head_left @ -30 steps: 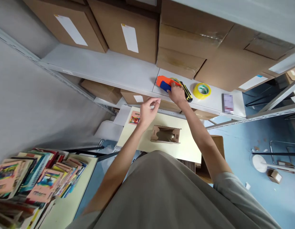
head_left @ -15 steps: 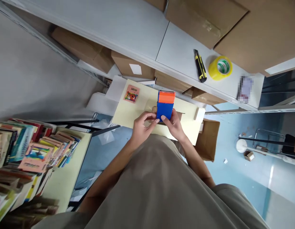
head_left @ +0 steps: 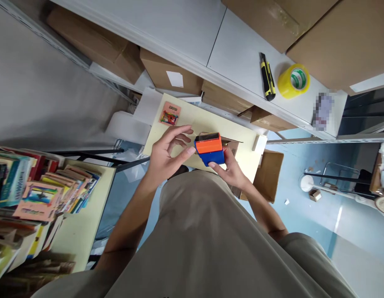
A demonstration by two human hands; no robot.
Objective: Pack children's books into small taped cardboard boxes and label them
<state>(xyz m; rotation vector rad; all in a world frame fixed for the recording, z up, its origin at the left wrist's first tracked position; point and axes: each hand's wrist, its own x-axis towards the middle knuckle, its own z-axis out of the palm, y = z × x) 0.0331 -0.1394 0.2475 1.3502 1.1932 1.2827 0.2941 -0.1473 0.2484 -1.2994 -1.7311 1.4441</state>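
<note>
My right hand point(head_left: 232, 169) grips a small blue and orange box point(head_left: 210, 145) by its lower right side, thumb across the blue front. The box is tilted, so its dark top edge faces up toward me. To its left, my left hand point(head_left: 169, 153) is open, fingers spread and curved, the thumb tip close to the box's left side; whether it touches I cannot tell. Beneath and behind the box lies a pale yellow table point(head_left: 188, 116), with part of an open cardboard carton point(head_left: 232, 145) showing behind my right hand. A pink picture book point(head_left: 170, 113) lies at the table's left end.
A white shelf point(head_left: 241, 78) crosses above the table, bearing a box cutter point(head_left: 267, 78), a yellow tape roll point(head_left: 293, 81) and large cartons point(head_left: 344, 45). Stacked books point(head_left: 39, 198) fill a table at left. An open carton point(head_left: 269, 176) stands on the floor at right.
My left hand has come off the box and moved left, its fingers opening. The box has tipped from showing its front to showing its top edge, staying in my right hand.
</note>
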